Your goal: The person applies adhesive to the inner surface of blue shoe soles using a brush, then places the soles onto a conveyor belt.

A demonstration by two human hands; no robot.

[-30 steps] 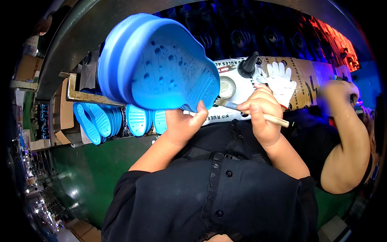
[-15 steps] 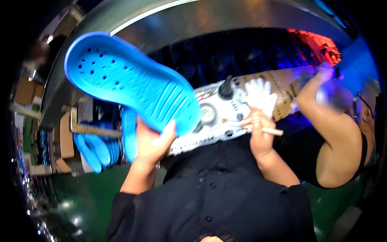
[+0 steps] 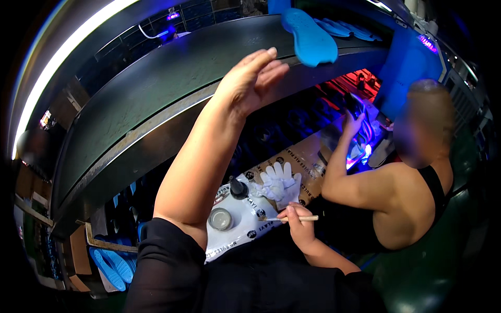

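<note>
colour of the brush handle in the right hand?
Brush handle: pale tan, like bare wood. Shows best in the head view.

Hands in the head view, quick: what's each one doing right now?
Left hand: open, holding nothing, apart from the nearby blue sole.
Right hand: closed, holding a brush.

White strip light (image 3: 61, 55), glossy green floor (image 3: 412, 274), red glow (image 3: 368, 82)
</note>
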